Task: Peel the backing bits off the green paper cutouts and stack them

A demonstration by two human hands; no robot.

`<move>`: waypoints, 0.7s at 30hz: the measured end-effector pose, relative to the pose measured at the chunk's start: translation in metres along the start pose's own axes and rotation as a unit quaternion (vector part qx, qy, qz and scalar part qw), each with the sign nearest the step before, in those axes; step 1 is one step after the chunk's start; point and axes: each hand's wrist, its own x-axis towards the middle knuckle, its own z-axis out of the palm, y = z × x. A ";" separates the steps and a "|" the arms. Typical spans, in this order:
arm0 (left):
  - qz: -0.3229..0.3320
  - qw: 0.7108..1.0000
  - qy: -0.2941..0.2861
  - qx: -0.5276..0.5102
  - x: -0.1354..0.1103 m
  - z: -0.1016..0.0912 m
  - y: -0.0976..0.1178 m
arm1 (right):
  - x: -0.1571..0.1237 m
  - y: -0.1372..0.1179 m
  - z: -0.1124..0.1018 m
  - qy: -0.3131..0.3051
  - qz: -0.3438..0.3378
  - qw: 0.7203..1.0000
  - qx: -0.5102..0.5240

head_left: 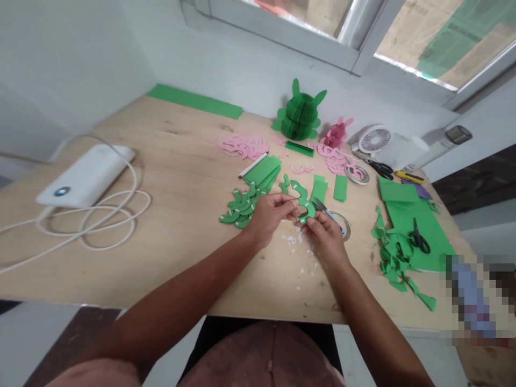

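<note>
Between my two hands is a curved, wavy green paper piece (307, 210) with small white patches on it. My left hand (271, 216) pinches its left side, and my right hand (327, 236) pinches its lower end. Blue-handled scissors (335, 219) lie just beyond the right fingers, partly over a tape roll (346, 228). A pile of similar curved green pieces (238, 207), also with white patches, lies left of my left hand. Tiny white scraps (292, 240) are scattered on the wooden table (189, 226) beneath my hands.
Folded green paper (264, 171), pink cutouts (244, 146) and a green paper figure (300, 118) stand or lie farther back. At right are black scissors (419, 236), green offcuts (397, 258) and a small fan (374, 138). A white power bank (86, 174) with looped cable is at left.
</note>
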 end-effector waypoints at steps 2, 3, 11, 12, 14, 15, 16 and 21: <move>0.008 1.000 0.001 0.005 0.000 0.001 0.000 | 0.001 0.002 0.000 -0.013 0.001 1.000 0.020; 0.012 1.000 0.001 0.008 0.000 0.001 0.000 | 0.001 0.002 0.001 -0.017 0.003 0.999 0.028; 0.027 0.999 -0.006 0.022 -0.001 0.002 -0.002 | 0.002 0.004 0.002 -0.011 0.011 1.000 0.024; 0.026 0.999 -0.007 0.019 -0.001 0.002 -0.002 | 0.003 0.004 0.002 -0.011 0.010 1.000 0.023; 0.024 1.000 -0.006 0.011 0.000 0.002 -0.003 | 0.003 0.003 0.002 -0.009 0.007 1.000 0.020; 0.024 1.000 -0.004 0.007 0.000 0.003 -0.003 | 0.002 0.003 0.002 -0.007 0.006 1.000 0.018; 0.023 1.000 -0.004 0.004 0.000 0.003 -0.004 | 0.002 0.003 0.003 -0.006 0.005 1.000 0.016; 0.026 1.000 -0.006 0.008 0.000 0.003 -0.005 | 0.001 0.003 0.004 0.009 -0.010 1.000 -0.003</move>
